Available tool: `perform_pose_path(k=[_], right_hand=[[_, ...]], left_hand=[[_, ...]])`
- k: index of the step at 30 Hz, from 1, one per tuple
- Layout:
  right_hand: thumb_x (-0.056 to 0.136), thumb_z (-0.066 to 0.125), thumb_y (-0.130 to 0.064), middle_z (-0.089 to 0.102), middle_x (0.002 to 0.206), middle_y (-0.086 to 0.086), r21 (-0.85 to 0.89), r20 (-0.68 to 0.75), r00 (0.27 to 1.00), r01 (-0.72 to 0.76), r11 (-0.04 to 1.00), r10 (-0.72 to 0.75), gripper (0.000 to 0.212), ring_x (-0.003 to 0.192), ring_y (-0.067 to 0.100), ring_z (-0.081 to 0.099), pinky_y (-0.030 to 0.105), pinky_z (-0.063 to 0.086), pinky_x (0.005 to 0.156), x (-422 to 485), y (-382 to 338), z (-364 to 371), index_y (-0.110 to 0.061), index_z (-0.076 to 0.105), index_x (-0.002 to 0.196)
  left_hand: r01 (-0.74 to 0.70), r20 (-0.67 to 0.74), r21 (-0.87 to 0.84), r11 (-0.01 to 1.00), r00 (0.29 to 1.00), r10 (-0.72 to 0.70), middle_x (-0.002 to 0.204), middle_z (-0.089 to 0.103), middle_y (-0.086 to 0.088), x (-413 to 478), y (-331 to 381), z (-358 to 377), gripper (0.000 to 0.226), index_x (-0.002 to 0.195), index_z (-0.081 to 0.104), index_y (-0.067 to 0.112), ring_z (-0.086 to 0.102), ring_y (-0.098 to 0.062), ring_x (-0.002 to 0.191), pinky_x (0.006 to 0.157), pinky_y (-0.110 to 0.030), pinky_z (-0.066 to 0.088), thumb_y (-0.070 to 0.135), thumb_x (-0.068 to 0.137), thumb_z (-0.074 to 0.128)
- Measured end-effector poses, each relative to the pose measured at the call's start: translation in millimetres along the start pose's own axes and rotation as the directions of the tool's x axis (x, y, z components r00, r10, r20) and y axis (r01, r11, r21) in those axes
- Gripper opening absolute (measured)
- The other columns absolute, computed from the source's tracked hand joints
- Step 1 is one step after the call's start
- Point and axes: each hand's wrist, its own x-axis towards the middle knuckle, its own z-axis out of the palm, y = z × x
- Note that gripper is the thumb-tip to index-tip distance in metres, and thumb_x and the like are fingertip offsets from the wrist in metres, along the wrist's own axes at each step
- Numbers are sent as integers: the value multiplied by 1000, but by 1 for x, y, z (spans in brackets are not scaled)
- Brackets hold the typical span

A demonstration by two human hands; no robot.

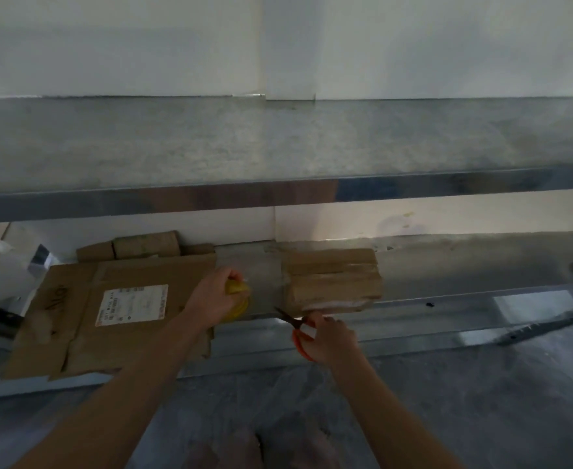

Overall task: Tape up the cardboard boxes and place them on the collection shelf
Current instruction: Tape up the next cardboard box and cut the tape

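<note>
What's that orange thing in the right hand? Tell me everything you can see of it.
It is a pair of scissors with orange, plastic-looking handles and dark, narrow blades. The right hand grips the handles and covers much of them. The blades point up and to the left, ending close to the near left corner of the small taped cardboard box. Blur hides whether the blades are parted.

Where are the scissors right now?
Head view, right of centre: the orange-handled scissors are held in the right hand, at the front of the shelf below the small cardboard box, right of the yellow tape roll.
</note>
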Motion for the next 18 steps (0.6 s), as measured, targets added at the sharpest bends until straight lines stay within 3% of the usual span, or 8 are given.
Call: perform_pose_path(k=[6,10,14,18], right_hand=[[83,47,-66,59,121,-13,-29,-287,933,220,975,-219,45,109,17,59,37,49,87,-7,29,-7,-38,45,118],[79,47,-68,61,117,-15,-132,-380,867,294,946,-323,45,108,14,60,36,47,85,-17,45,-20,-40,49,114],[80,41,-71,58,123,-14,-212,-378,859,282,936,-345,51,117,13,53,37,44,90,-33,78,-30,-40,50,119],[78,47,-68,64,111,-10,-191,-498,830,178,965,-252,46,109,19,59,38,45,79,-42,147,-29,-38,58,111]], left_hand=[[33,-94,-54,998,995,-38,108,55,4,-17,4,-2,25,105,58,24,51,-12,99,76,-27,41,27,84,71],[10,-162,-64,998,987,-21,110,57,5,-29,13,3,22,100,57,24,51,-13,100,78,-28,40,25,84,71],[35,-190,-52,998,981,-45,106,55,4,-39,22,10,21,100,57,25,52,-16,98,78,-32,43,25,84,71],[90,-215,-59,994,971,-101,107,53,2,-45,30,16,26,105,58,24,52,-19,96,80,-38,50,28,84,72]])
